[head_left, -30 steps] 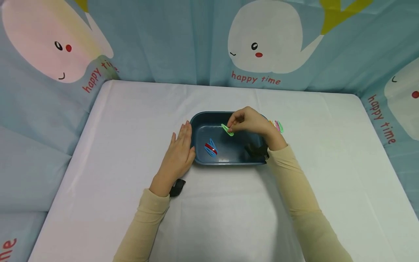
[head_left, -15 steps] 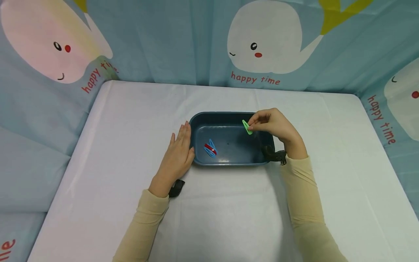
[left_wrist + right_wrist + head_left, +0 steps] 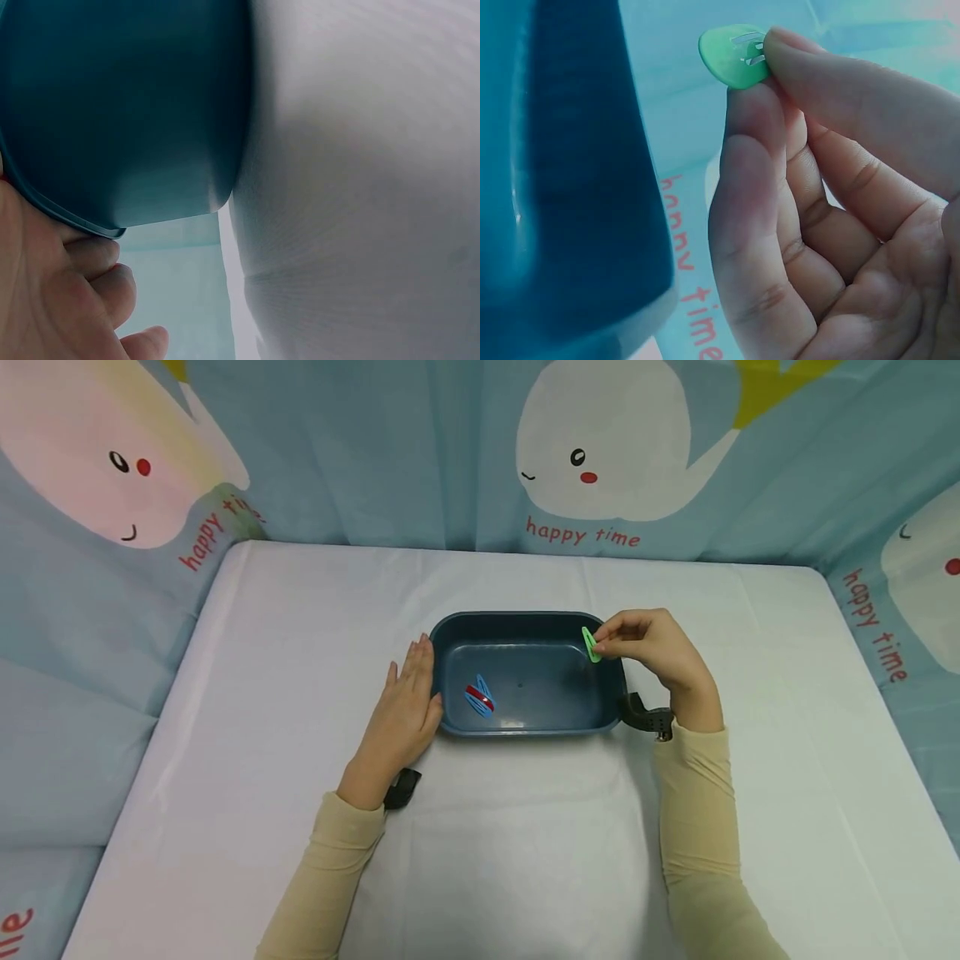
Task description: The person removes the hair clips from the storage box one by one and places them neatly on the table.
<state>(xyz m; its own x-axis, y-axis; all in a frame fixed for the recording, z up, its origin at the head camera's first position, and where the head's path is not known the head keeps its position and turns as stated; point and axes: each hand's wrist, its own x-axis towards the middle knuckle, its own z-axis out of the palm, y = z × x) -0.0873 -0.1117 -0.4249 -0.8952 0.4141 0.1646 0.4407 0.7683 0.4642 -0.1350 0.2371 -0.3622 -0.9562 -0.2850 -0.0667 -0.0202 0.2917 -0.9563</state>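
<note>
In the head view, a dark blue rectangular tray (image 3: 525, 732) stands on the white table. My left hand (image 3: 401, 714) lies along the tray's left side with its fingers straight; the left wrist view shows its fingers (image 3: 75, 292) at the rim. My right hand (image 3: 656, 647) pinches a green snap hair clip (image 3: 590, 645) between thumb and fingertips, over the tray's back right corner. In the right wrist view this clip (image 3: 733, 56) is held above the rim. Blue hair clips (image 3: 483, 686) and a red one (image 3: 480, 698) lie together in the tray's left part.
The white cloth-covered table (image 3: 525, 860) reaches out around the tray. A blue curtain (image 3: 405, 452) printed with whales hangs behind the table's back edge. Black wrist straps (image 3: 647, 716) are on both arms.
My right hand has moved right with the green hair clip, from over the middle of the tray to its right end. Colourful clips seen right of the tray earlier are hidden now. The left hand stays put.
</note>
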